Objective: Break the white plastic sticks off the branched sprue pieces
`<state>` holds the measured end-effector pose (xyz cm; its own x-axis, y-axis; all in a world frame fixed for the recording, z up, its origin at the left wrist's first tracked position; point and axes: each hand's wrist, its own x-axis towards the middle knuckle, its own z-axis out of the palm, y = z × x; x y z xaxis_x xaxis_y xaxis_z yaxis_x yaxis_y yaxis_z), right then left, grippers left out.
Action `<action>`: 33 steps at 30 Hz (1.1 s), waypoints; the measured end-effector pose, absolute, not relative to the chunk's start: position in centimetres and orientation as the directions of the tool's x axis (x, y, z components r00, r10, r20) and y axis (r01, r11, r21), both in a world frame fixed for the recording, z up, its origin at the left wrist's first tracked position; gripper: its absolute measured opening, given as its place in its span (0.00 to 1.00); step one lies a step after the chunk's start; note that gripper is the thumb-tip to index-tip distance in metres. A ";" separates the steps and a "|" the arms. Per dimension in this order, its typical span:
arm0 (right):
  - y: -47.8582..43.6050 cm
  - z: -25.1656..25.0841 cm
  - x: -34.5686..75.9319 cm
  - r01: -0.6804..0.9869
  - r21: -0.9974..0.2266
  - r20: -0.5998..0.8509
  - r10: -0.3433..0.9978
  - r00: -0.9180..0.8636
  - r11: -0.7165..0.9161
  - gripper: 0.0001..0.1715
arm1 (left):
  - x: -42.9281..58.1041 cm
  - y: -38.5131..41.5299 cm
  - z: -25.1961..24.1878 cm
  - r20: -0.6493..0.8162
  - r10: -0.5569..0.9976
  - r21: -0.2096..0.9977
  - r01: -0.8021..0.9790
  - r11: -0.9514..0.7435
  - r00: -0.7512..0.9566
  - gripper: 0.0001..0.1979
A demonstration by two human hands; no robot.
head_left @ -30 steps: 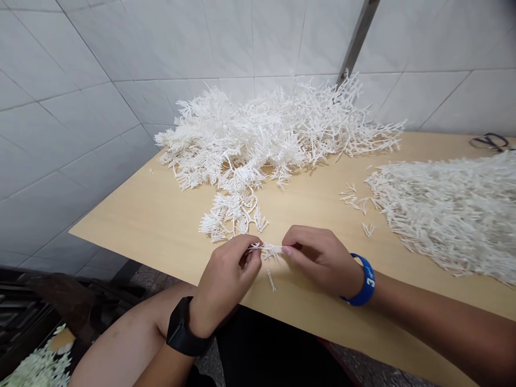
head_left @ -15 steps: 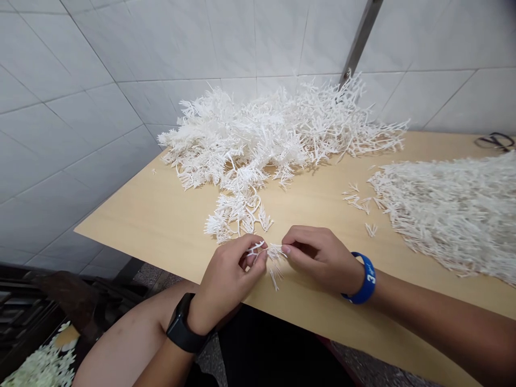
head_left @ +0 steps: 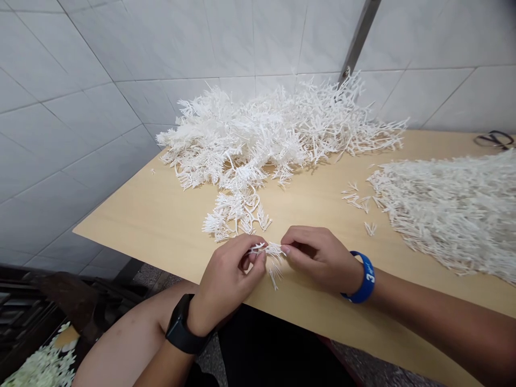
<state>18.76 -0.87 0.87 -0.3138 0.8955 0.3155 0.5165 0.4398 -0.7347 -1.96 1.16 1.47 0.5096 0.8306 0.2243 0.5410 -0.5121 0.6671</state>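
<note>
Between my hands, over the table's near edge, is a small white branched plastic sprig [head_left: 274,251] with thin prongs. My left hand [head_left: 237,271], with a black watch on its wrist, is closed in a pinch on the sprig's stem side. The fingertips of my right hand [head_left: 316,258], with a blue wristband [head_left: 365,277], pinch the tips of its prongs from the right. Just beyond my left hand lies a loose cluster of the same white sprigs [head_left: 231,212], which joins a large tangled heap [head_left: 262,129] against the wall.
A wide pile of small white cut pieces [head_left: 455,209] covers the table's right side, with several stray bits [head_left: 370,229] beside it. A dark thin looped item [head_left: 494,141] lies at the back right. The wooden table [head_left: 133,204] meets a tiled wall. Pale pieces [head_left: 44,363] sit low at left.
Almost nothing differs. Both hands keep their pinch on the sprig, and the whole view has shifted very slightly.
</note>
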 end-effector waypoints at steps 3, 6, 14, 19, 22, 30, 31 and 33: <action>-0.9 1.0 18.7 0.521 -0.732 0.313 0.896 -0.315 0.439 0.09 | -1.9 1.1 1.5 0.210 0.838 0.663 0.557 -0.501 0.503 0.05; -1.0 1.2 18.7 0.498 -0.721 0.347 0.874 -0.341 0.481 0.10 | -1.8 1.2 1.4 0.178 0.832 0.619 0.597 -0.510 0.526 0.05; -1.2 1.1 18.8 0.482 -0.691 0.387 0.839 -0.384 0.539 0.09 | -1.9 1.2 1.7 0.174 0.775 0.630 0.536 -0.562 0.608 0.07; -1.1 1.1 18.7 0.513 -0.708 0.355 0.873 -0.334 0.485 0.09 | -1.9 1.0 1.5 0.167 0.834 0.652 0.576 -0.494 0.527 0.07; -1.2 1.1 18.7 0.490 -0.705 0.373 0.856 -0.358 0.512 0.09 | -1.9 1.1 1.4 0.174 0.824 0.631 0.582 -0.513 0.539 0.04; -1.3 1.1 18.8 0.474 -0.690 0.381 0.831 -0.405 0.547 0.09 | -1.9 1.1 1.5 0.231 0.791 0.599 0.558 -0.574 0.566 0.07; -1.3 1.1 18.8 0.475 -0.686 0.381 0.828 -0.410 0.551 0.09 | -1.9 1.1 1.5 0.233 0.791 0.596 0.560 -0.576 0.565 0.07; -1.3 1.0 18.8 0.472 -0.677 0.385 0.819 -0.426 0.564 0.09 | -1.9 1.0 1.3 0.228 0.797 0.583 0.577 -0.572 0.559 0.07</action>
